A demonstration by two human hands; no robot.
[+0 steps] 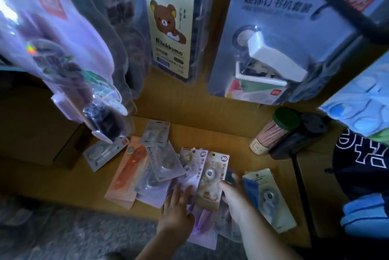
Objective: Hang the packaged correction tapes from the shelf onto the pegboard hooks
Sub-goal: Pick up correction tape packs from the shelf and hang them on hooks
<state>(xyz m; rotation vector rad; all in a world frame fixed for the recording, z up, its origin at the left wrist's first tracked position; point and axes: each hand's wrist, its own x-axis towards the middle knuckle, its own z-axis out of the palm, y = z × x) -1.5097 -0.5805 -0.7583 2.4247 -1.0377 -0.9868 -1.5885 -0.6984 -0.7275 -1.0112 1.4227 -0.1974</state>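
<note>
- Down on the near shelf (84,186), correction tape packs (162,165) lie in a heap.
- Left hand (176,207) lies flat on a purple pack (192,172), grip wide.
- Right hand (233,198) touches a beige pack (210,175); its grip I cannot tell.

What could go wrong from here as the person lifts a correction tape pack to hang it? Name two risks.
1. The correction tape packs overlap in a loose pile, and some jut past the front edge of the shelf. Lifting the beige pack, which lies between the left hand and right hand, may drag others off.
2. The green-lidded jar of sticks stands near the right hand. A rising arm might tip it.
</note>
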